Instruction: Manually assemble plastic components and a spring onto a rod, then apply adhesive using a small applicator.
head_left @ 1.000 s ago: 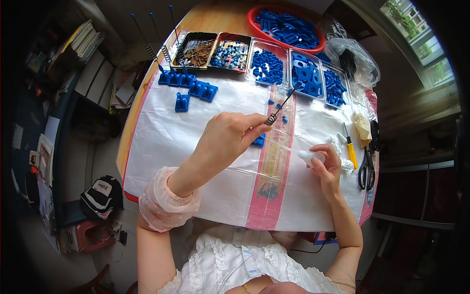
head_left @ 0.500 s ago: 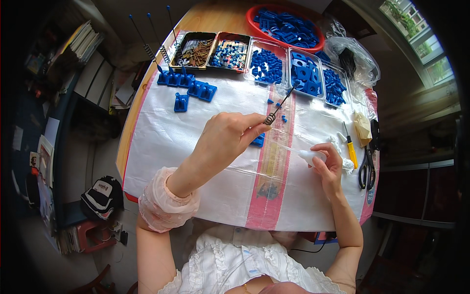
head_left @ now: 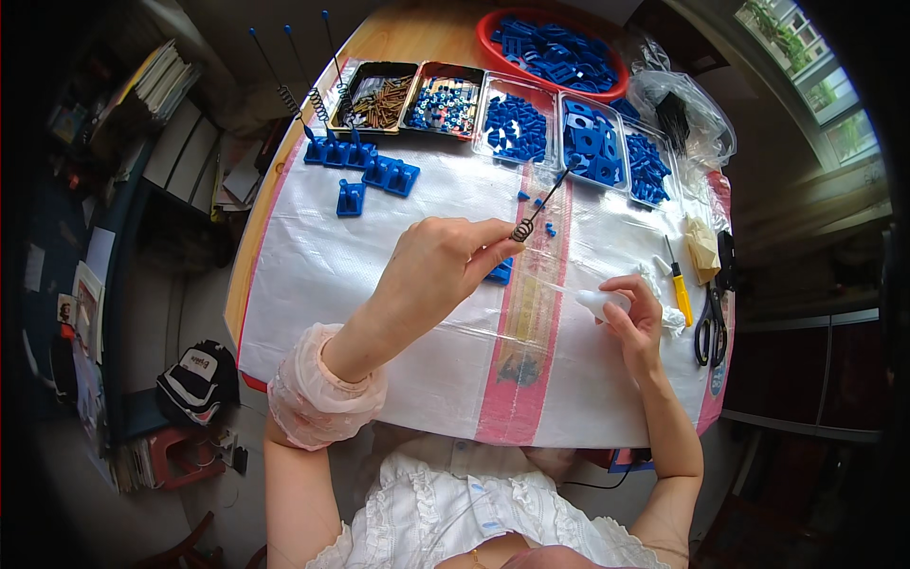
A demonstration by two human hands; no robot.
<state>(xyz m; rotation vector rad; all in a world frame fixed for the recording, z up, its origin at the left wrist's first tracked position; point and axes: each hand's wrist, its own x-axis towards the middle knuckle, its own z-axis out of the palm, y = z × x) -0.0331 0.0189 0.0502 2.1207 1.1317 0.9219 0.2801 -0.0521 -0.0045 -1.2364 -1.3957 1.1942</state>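
Observation:
Pinched between the thumb and forefinger of my left hand [head_left: 427, 261] is a dark wire rod with a coil spring [head_left: 522, 229] at its lower end. The rod slants up and right to a dark tip. A blue plastic part [head_left: 500, 273] lies below those fingertips, partly hidden by the hand. My right hand [head_left: 642, 318] is closed around a small white squeeze bottle [head_left: 595, 302], whose thin nozzle points left toward the blue part, apart from the spring. A few small blue pieces [head_left: 551, 229] lie beyond the spring on the white sheet [head_left: 408, 398].
Trays of brass-coloured pins [head_left: 381, 102], small nuts [head_left: 443, 104] and blue parts [head_left: 517, 130] line the back, before a red basin [head_left: 621, 85]. Blue bases [head_left: 391, 175], some with upright spring rods, stand at left. A yellow-handled screwdriver [head_left: 681, 294] and black scissors [head_left: 710, 327] lie right.

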